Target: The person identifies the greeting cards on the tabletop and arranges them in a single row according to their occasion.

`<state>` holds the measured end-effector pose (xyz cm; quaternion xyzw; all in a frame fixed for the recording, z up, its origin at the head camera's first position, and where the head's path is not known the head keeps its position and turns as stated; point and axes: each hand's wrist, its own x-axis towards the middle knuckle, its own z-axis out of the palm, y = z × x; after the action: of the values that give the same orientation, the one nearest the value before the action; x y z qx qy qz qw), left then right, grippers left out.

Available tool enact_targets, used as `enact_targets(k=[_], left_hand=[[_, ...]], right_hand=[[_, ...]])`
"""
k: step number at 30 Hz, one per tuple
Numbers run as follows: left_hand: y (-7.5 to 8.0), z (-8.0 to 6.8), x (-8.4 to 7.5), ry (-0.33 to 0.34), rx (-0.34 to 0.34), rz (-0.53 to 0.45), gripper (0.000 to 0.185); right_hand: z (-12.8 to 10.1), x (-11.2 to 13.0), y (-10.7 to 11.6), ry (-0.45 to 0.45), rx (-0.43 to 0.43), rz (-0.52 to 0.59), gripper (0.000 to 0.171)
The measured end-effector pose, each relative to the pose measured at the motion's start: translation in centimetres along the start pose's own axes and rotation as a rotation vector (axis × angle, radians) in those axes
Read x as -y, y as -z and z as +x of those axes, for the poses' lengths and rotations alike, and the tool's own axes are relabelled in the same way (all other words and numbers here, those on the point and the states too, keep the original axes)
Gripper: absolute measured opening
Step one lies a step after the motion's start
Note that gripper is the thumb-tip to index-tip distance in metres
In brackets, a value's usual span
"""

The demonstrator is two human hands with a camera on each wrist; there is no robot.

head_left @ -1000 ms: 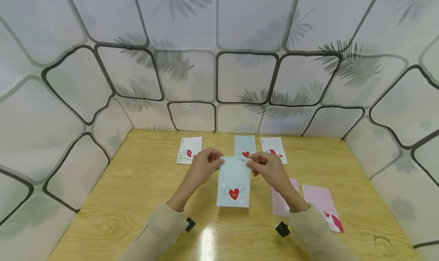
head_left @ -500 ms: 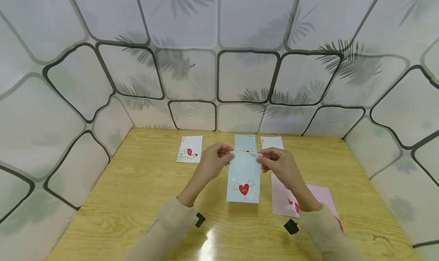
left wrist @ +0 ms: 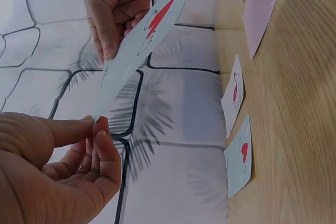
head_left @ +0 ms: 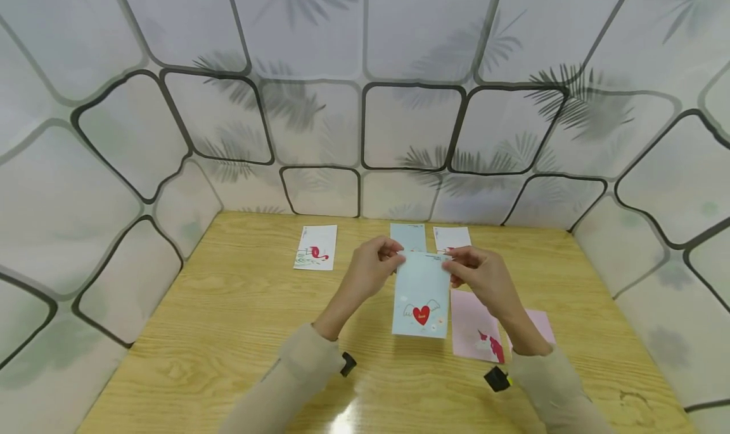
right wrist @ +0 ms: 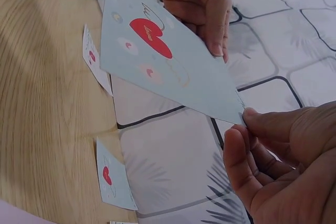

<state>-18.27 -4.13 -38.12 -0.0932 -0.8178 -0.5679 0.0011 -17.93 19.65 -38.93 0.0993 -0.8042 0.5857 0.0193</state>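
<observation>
A light blue card (head_left: 422, 291) with a red winged heart hangs upright above the table, held by both hands. My left hand (head_left: 373, 270) pinches its top left corner between thumb and fingers, as the left wrist view shows at the card's (left wrist: 139, 45) edge. The top right corner is pinched by my right hand (head_left: 483, 277), also close up in the right wrist view, where the heart side of the card (right wrist: 152, 51) faces the camera. Behind it on the table lies a similar light blue card (head_left: 407, 234), its lower part hidden by the held card in the head view.
A white flamingo card (head_left: 315, 247) lies at the back left, and another white card (head_left: 452, 237) at the back right. Two pink cards, one with a unicorn (head_left: 476, 332) and one partly under the right forearm (head_left: 542, 325), lie at the right. Patterned fabric walls (head_left: 319, 123) enclose the table.
Both hands have carried the heart card to the right, slightly up at first. It now covers more of the rear blue card, and the nearer pink card's unicorn has come into view.
</observation>
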Motion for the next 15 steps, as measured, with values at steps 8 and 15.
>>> enact_targets(k=[8, 15], left_hand=[[-1.1, 0.3, 0.8, 0.012, 0.005, 0.002, 0.012], [-1.7, 0.5, 1.6, 0.053, 0.012, 0.017, 0.013]], right_hand=[[-0.2, -0.3, 0.5, -0.025, 0.008, -0.031, 0.03], [-0.1, -1.1, 0.5, -0.052, 0.01, -0.043, 0.028]])
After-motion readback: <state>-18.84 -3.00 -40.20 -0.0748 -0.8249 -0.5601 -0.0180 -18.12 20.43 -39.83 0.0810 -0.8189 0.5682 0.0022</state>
